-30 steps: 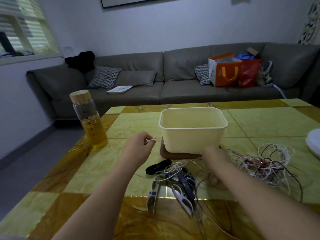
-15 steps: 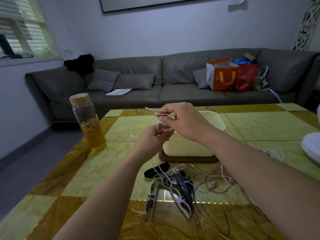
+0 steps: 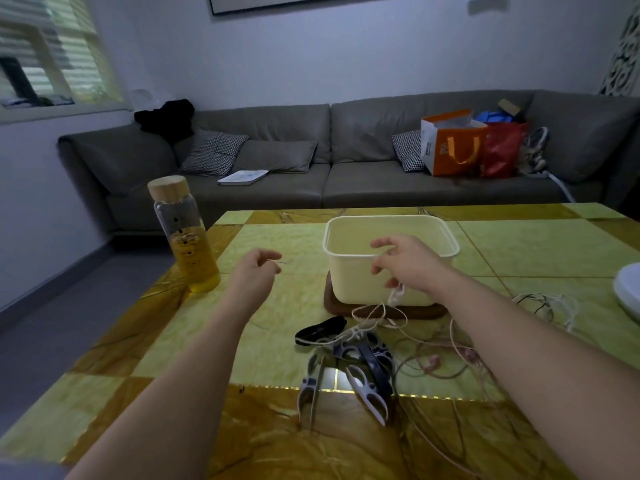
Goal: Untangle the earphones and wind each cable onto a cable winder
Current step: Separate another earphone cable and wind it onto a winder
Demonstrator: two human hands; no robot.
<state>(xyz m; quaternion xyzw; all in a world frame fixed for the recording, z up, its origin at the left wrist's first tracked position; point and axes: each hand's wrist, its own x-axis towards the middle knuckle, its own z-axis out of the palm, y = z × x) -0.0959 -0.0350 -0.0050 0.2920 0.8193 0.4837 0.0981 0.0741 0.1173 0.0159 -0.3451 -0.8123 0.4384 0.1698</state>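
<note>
Now both hands are up over the table (image 3: 114, 403). The left hand (image 3: 254, 275) is clenched, thumb and forefinger pinching the end of a thin pale cable (image 3: 381, 315); a short bit of it pokes out to the right of the fingertips. The right hand (image 3: 408, 266) hovers in front of the tub (image 3: 349, 282), thumb and forefinger spread apart, the lower fingers curled on the same pale cable. A small white piece on the cable dangles just below that hand. I cannot trace the stretch of cable between the two hands.

From the right hand the cable drops to the table, loops in front of the brown mat (image 3: 429, 311) under the tub, and runs across the winders (image 3: 367, 393), a heap of grey, white and dark ones near the front edge. A black winder (image 3: 320, 330) lies just left of the heap. More loose cable trails to the right of the heap and under the right forearm, with pink earbuds (image 3: 431, 364) on it. A second tangle (image 3: 550, 306) of pale and dark cables lies well apart, toward the right edge, near a white dish (image 3: 628, 296).

A bottle (image 3: 187, 244) with a wooden cap and yellow liquid stands upright at the table's left edge. Behind the table is a grey sofa (image 3: 277, 199) with cushions and bags (image 3: 457, 147).
</note>
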